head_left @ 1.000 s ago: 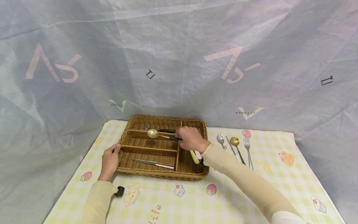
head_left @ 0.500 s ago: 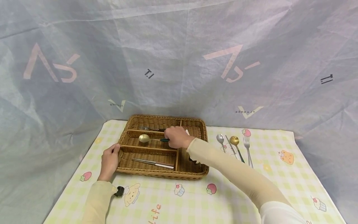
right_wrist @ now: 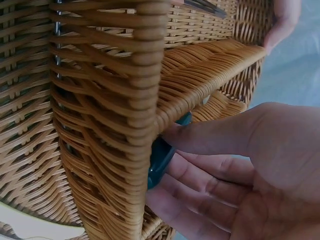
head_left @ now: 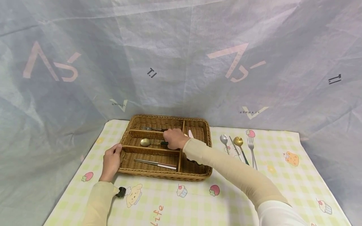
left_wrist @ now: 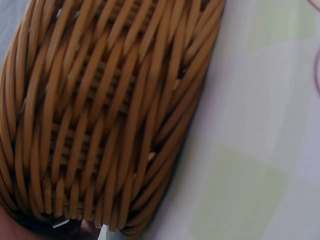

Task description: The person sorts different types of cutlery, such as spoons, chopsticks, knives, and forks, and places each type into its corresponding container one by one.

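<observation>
My left hand (head_left: pixel 111 160) grips the left rim of a divided brown wicker basket (head_left: pixel 158 175); the left wrist view is mostly filled by the basket's outer wall (left_wrist: pixel 100 100). Inside the middle left compartment, a spoon with a gold bowl (head_left: pixel 145 142) lies low. My right hand (head_left: pixel 174 138) reaches into that compartment from the right. In the right wrist view, the thumb and fingers of the right hand (right_wrist: pixel 215 165) pinch the spoon's dark green handle (right_wrist: pixel 161 156) beside a wicker divider (right_wrist: pixel 145 100). Part of the handle is hidden by the hand.
A fork (head_left: pixel 148 128) lies in the back compartment and slim cutlery with a white handle (head_left: pixel 167 166) in the front one. Right of the basket are a silver spoon (head_left: pixel 224 140), a gold spoon (head_left: pixel 238 141) and a silver fork (head_left: pixel 251 146) on the checked tablecloth (head_left: pixel 226 201).
My right hand has moved left and down, bringing the gold spoon from above the divider into the middle compartment. My left hand keeps its place on the rim.
</observation>
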A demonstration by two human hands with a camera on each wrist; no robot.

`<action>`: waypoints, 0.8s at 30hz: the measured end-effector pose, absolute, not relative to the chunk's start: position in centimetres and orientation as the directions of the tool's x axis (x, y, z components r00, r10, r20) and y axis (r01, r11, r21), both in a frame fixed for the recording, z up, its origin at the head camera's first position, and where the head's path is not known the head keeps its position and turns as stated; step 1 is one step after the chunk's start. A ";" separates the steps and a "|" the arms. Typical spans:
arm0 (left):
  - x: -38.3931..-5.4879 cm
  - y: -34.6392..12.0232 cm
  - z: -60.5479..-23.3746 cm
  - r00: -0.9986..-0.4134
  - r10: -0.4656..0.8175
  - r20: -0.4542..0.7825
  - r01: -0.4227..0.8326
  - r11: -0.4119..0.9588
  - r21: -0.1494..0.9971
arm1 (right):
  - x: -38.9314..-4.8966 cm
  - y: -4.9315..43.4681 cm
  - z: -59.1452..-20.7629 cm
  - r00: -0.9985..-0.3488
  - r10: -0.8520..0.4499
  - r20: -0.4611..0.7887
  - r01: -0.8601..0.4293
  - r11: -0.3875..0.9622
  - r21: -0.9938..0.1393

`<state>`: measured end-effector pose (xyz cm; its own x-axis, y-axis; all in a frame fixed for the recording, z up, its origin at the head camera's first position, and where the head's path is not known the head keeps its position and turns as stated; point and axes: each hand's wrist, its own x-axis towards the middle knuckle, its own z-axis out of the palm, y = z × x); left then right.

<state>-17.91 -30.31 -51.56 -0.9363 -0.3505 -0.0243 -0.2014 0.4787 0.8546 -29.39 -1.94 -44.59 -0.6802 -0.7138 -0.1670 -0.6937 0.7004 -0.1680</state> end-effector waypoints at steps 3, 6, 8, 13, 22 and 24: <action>-17.9 -30.3 -51.6 -0.934 -0.355 -0.025 -0.206 0.481 0.852 | -29.3 -2.2 -44.6 -0.675 -0.715 -0.184 -0.695 0.699 -0.168; -17.9 -30.3 -51.5 -0.933 -0.358 -0.033 -0.214 0.478 0.852 | -29.0 -2.4 -44.7 -0.680 -0.702 -0.212 -0.684 0.711 -0.160; -17.9 -30.3 -51.5 -0.933 -0.357 -0.040 -0.219 0.476 0.852 | -28.9 -2.5 -44.8 -0.688 -0.687 -0.235 -0.674 0.725 -0.143; -17.9 -30.2 -51.4 -0.934 -0.355 -0.049 -0.225 0.474 0.851 | -28.9 -2.7 -45.3 -0.695 -0.667 -0.269 -0.672 0.735 -0.089; -18.0 -30.2 -51.4 -0.932 -0.361 -0.041 -0.220 0.470 0.855 | -29.3 -2.5 -45.1 -0.693 -0.676 -0.248 -0.671 0.732 -0.119; -18.0 -30.1 -51.5 -0.931 -0.362 -0.043 -0.221 0.468 0.855 | -29.3 -2.1 -44.7 -0.688 -0.690 -0.223 -0.672 0.723 -0.164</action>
<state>-17.96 -30.15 -51.49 -0.9312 -0.3620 -0.0428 -0.2214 0.4682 0.8554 -29.27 -2.11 -44.72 -0.6884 -0.6903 -0.2226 -0.6715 0.7226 -0.1641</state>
